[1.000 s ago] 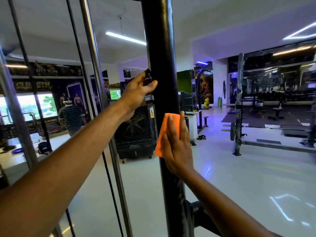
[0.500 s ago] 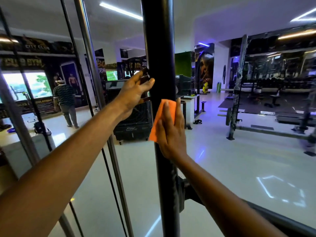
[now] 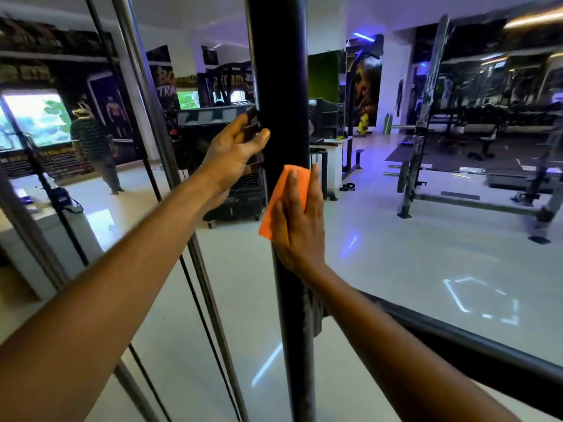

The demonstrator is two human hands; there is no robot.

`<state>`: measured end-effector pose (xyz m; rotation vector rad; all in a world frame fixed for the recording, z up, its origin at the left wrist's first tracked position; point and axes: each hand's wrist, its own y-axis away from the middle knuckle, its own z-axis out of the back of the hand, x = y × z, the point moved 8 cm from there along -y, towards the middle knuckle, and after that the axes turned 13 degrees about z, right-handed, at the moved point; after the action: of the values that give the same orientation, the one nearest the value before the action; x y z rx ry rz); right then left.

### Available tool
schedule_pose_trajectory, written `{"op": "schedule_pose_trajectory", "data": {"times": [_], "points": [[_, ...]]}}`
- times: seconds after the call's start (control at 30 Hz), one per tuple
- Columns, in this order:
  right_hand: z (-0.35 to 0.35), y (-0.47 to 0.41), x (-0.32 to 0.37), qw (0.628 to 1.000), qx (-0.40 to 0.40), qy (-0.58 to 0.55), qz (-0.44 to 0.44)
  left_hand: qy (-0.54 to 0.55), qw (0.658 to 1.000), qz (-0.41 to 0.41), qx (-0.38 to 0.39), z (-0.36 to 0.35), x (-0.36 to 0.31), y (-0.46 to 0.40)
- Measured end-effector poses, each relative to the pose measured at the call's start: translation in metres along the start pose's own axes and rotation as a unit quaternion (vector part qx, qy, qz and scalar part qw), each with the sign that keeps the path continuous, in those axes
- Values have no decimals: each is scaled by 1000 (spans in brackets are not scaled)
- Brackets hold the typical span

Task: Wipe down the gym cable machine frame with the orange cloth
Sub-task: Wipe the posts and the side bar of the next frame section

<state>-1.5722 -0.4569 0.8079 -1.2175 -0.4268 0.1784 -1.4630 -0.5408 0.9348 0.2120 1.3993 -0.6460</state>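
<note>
A thick black upright post [image 3: 280, 71] of the cable machine frame runs top to bottom through the middle of the head view. My right hand [image 3: 300, 220] lies flat against the post and presses the orange cloth [image 3: 281, 197] onto it at chest height. The cloth sticks out above and to the left of my fingers. Higher up on the post's left side, my left hand [image 3: 233, 150] grips it, fingers wrapped around and partly hidden behind it.
A chrome guide rod [image 3: 146, 117] and a thin black cable [image 3: 122, 123] slant down left of the post. A black frame bar [image 3: 457, 342] runs to the lower right. A person [image 3: 94, 144] stands far left; a black cooler [image 3: 234, 193] and a rack [image 3: 423, 117] stand behind.
My right hand has slid the orange cloth down the post along with my view tilting lower. My left hand keeps its grip on the post.
</note>
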Motion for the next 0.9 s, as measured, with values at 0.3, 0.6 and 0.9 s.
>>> {"op": "schedule_pose_trajectory", "data": {"times": [0.3,0.6,0.9], "points": [[-21,71,-11,998,38,42,7,11,1000,10,12,-6,38,12],[-18,14,-5,999,-18,45,-10,10,999,37,2,-3,56,9],[-35,116,-32,997,32,-40,-60,17,998,62,-6,-25,109,21]]}}
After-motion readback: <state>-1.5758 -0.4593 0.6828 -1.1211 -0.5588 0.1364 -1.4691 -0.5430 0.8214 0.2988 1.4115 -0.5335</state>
